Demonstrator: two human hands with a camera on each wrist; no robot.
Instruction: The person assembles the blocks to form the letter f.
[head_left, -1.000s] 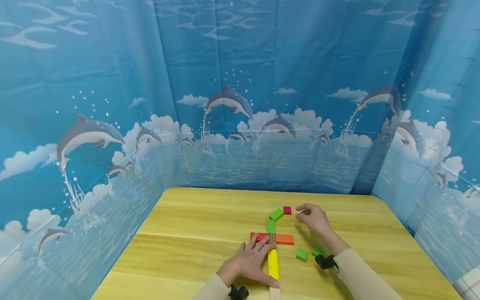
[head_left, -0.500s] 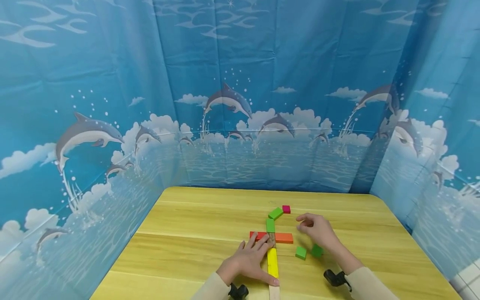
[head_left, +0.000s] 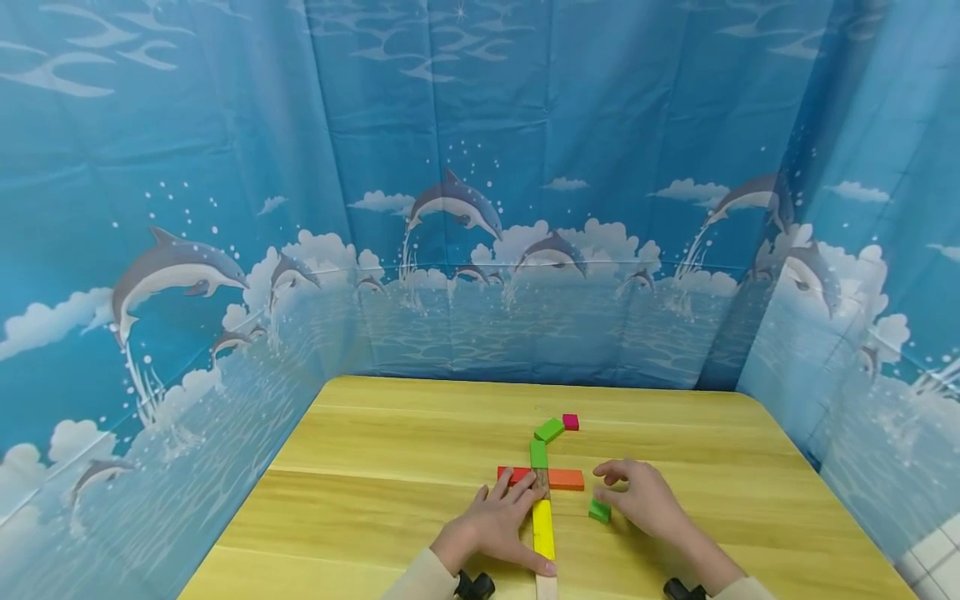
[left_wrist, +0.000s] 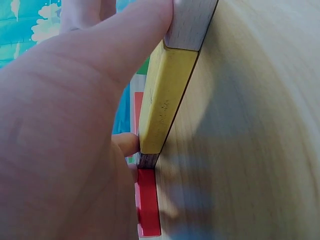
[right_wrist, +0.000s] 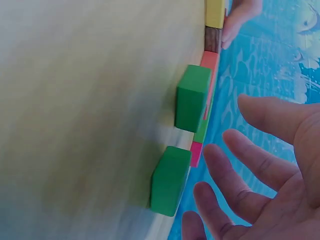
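My left hand (head_left: 495,525) rests with spread fingers across a row of wooden blocks. Its thumb touches the pale block (head_left: 547,588), and its fingertips lie on the dark brown block (head_left: 542,487) and the red block (left_wrist: 148,202). Between them runs a long yellow block (head_left: 543,533). My right hand (head_left: 641,498) hovers, fingers loosely bent and holding nothing, over two loose green blocks. One green block (head_left: 599,511) shows beside its thumb in the head view; the other is hidden there. The right wrist view shows both, the second green block (right_wrist: 171,182) nearest the fingers.
An orange block (head_left: 567,479) extends right from the brown one. Beyond it, a green block (head_left: 538,454), a tilted green block (head_left: 550,430) and a magenta block (head_left: 571,422) curve away to the right. A dolphin-print curtain (head_left: 450,333) surrounds the wooden table (head_left: 360,500).
My right hand has moved back toward me, from beside the magenta block to over the loose green blocks. The left hand has stayed in place on the row.
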